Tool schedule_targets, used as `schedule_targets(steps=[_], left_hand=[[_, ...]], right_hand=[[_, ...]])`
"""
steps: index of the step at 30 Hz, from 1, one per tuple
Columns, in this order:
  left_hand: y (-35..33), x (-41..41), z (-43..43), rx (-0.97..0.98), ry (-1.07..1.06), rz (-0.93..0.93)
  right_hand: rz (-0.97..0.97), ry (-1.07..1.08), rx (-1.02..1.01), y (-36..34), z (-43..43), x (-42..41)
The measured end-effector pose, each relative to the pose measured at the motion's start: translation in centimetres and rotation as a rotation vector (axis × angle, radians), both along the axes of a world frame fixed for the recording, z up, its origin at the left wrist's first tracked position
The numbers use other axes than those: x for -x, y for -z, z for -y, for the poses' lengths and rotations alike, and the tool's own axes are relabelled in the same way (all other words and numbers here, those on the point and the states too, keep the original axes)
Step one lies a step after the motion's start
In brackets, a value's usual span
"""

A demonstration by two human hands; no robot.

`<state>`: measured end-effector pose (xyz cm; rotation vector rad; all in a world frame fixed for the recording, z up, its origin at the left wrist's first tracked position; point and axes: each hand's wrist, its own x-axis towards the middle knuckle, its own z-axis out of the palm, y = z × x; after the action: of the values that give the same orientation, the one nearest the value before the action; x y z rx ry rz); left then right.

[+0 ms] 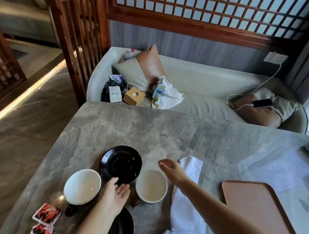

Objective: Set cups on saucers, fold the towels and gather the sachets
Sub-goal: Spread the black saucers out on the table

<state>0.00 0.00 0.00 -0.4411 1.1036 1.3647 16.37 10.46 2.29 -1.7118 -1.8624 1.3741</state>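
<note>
— Colours?
— Grey-veined marble surface (148, 127), two black saucers (121, 163) (122, 230), white cups (82, 186) (151, 186), white towel (185, 205).
— Sachets (47, 214)?
— Red-and-black print, white edges; the tray (252, 204) is terracotta-brown.

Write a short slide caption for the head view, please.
Left hand touches a black saucer between two white cups; open right hand hovers beside a white towel.
</note>
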Motion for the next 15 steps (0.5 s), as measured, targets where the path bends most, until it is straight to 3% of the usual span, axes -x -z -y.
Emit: schedule_targets(steps=[5,15], left_hand=[[1.5,0.0,-2.8,0.116,-0.026,-0.069],[4.9,0.0,-5.4,0.31,0.001,-0.161]], right_hand=[[-0.042,-0.05,0.192,1.1,-2.8,1.9],[0.062,-0.075,0.314,6.4,-7.6,4.7]])
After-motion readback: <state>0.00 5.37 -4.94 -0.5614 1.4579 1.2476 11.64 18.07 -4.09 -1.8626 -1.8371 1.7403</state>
